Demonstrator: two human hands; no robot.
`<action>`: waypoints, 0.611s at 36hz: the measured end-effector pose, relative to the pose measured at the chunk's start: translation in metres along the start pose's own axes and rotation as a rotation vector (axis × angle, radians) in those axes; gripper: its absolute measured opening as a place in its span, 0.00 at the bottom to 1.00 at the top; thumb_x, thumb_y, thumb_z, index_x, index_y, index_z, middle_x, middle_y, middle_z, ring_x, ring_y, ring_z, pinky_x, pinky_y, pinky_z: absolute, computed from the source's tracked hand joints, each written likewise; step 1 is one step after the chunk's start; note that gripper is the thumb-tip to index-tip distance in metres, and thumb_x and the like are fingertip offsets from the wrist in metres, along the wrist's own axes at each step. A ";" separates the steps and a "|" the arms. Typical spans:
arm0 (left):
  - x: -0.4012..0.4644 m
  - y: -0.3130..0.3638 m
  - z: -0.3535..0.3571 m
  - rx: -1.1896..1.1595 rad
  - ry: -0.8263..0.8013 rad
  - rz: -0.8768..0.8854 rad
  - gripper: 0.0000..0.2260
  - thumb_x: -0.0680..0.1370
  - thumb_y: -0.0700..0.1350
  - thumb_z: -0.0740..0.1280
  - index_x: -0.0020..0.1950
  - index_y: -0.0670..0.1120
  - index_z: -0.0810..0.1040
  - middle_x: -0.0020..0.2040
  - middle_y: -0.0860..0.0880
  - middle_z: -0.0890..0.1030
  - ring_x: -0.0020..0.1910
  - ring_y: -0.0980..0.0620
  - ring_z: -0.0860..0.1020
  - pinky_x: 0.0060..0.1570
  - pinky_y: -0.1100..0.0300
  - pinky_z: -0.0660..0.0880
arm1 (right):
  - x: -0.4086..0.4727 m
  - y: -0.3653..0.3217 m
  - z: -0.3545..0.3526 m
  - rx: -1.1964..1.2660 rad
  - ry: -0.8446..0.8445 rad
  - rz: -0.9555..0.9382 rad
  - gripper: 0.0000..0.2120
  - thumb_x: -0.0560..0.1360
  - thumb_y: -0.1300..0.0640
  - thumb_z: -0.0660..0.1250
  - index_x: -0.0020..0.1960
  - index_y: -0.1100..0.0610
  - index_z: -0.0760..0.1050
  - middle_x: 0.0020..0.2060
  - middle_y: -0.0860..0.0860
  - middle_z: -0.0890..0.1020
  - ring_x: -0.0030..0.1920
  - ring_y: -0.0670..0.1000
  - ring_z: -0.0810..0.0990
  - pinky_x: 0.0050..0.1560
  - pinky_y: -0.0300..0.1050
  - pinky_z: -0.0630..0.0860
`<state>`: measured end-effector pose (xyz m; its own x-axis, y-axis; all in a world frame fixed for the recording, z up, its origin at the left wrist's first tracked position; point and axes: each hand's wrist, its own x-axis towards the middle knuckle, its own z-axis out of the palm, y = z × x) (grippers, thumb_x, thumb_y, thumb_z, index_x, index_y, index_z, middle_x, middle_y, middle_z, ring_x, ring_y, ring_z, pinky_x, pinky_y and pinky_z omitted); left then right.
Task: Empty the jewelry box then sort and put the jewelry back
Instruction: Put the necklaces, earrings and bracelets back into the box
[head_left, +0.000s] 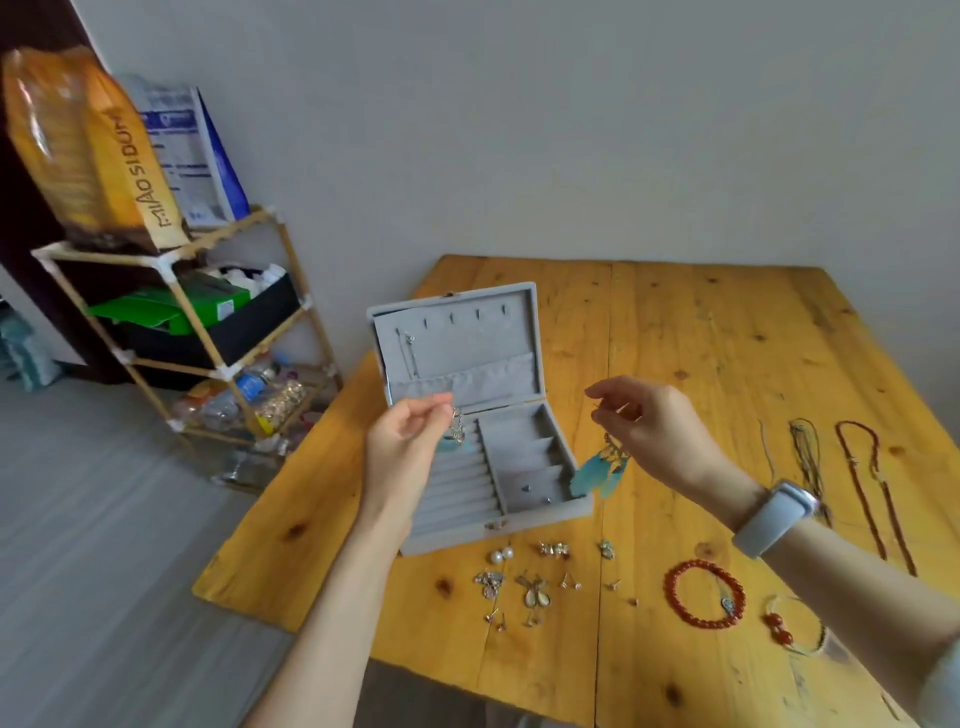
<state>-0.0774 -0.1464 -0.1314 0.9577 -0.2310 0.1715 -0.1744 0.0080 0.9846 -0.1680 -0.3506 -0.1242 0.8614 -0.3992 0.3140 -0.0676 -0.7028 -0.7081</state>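
Note:
The grey velvet jewelry box (535, 512) stands open on the wooden table (727, 364), its lid upright with a thin chain hanging inside. My left hand (410, 441) pinches a turquoise feather earring (456, 434) above the box's ring rolls. To the right of the box, my right hand (649, 421) pinches the matching turquoise feather earring (597, 470), which dangles in the air. Two small studs lie in a right compartment. In front of the box lie pearl studs (502, 555) and several small earrings (530, 592).
A red bead bracelet (675, 597), a corded bracelet (800, 631) and several necklaces (862, 483) lie on the table's right side. A bamboo shelf rack (208, 332) with bags, boxes and bottles stands left of the table against the wall.

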 end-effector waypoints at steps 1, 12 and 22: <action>0.004 0.003 -0.004 -0.004 0.016 0.007 0.05 0.76 0.39 0.66 0.47 0.47 0.80 0.47 0.55 0.81 0.43 0.67 0.78 0.42 0.75 0.72 | 0.005 -0.001 0.001 0.012 0.035 -0.002 0.07 0.72 0.65 0.67 0.49 0.57 0.78 0.34 0.44 0.77 0.30 0.39 0.74 0.33 0.28 0.68; 0.042 0.001 -0.030 -0.346 0.106 -0.217 0.08 0.78 0.37 0.63 0.38 0.40 0.73 0.31 0.48 0.80 0.34 0.51 0.79 0.40 0.60 0.78 | 0.062 -0.026 0.043 0.550 -0.067 0.276 0.11 0.71 0.71 0.65 0.37 0.56 0.72 0.31 0.51 0.75 0.30 0.45 0.73 0.27 0.32 0.69; 0.080 -0.015 -0.049 -0.145 0.135 -0.167 0.07 0.78 0.40 0.63 0.47 0.42 0.80 0.44 0.46 0.82 0.38 0.54 0.81 0.41 0.65 0.79 | 0.118 -0.058 0.088 0.615 -0.033 0.140 0.09 0.75 0.69 0.61 0.42 0.58 0.74 0.35 0.53 0.78 0.35 0.50 0.76 0.40 0.39 0.78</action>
<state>0.0127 -0.1169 -0.1309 0.9940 -0.1089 -0.0003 0.0137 0.1222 0.9924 -0.0179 -0.3051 -0.1016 0.8811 -0.4376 0.1793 0.1125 -0.1743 -0.9782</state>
